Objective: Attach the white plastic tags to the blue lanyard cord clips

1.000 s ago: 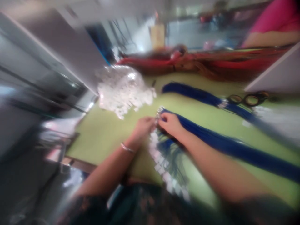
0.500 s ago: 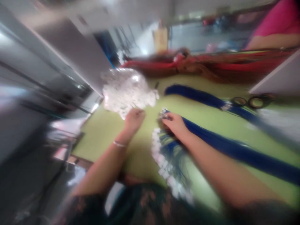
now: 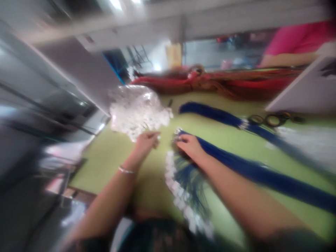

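My left hand [image 3: 147, 145] is closed in a pinch at the near edge of a heap of small white connectors [image 3: 139, 119] on clear plastic. A whitish bit, probably one such connector, shows at its fingertips, blurred. With its fingers closed, my right hand [image 3: 190, 147] grips the end of a bundle of blue wires [image 3: 244, 164], whose tips [image 3: 177, 132] look silvery. Below that hand lies a curved row of white connectors [image 3: 178, 196] fitted on thin blue wires [image 3: 193, 182].
Another blue wire bundle [image 3: 210, 113], bound by a band, lies farther back beside black tape rolls [image 3: 273, 120]. Red and brown wires [image 3: 223, 84] stretch along the rear of the green table [image 3: 91, 164]. A person in a pink sleeve [image 3: 291, 40] is across it.
The view has tilted up slightly, so everything sits lower and a little left. My left hand has turned a bit, showing the whitish bit at its fingertips. My right hand keeps its grip.
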A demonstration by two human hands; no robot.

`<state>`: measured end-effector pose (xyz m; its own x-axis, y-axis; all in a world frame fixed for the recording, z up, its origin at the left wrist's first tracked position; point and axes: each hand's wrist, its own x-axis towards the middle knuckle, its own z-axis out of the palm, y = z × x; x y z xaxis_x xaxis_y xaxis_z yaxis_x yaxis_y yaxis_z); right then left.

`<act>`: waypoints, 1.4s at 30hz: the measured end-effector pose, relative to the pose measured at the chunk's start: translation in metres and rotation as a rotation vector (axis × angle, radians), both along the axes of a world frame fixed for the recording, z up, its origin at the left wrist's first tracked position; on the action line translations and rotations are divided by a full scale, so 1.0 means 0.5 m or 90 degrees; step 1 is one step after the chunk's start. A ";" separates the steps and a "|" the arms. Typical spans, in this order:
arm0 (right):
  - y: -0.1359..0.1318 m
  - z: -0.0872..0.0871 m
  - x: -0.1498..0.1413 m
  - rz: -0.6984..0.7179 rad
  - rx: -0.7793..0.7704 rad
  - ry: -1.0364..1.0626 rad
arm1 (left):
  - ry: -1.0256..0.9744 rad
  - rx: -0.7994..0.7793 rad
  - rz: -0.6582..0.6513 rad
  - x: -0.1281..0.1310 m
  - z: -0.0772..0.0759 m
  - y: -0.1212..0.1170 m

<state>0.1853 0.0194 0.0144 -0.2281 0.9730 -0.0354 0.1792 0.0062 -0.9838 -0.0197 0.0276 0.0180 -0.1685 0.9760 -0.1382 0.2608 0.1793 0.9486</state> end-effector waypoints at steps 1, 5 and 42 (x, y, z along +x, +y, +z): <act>0.000 0.001 0.000 0.001 0.011 -0.004 | -0.070 -0.030 -0.016 0.011 0.005 -0.009; -0.001 0.003 -0.001 -0.005 0.077 -0.037 | -0.298 -0.078 -0.052 0.056 0.002 -0.030; -0.006 -0.015 -0.007 -0.036 0.221 -0.235 | -0.284 -0.121 -0.090 0.080 -0.032 -0.028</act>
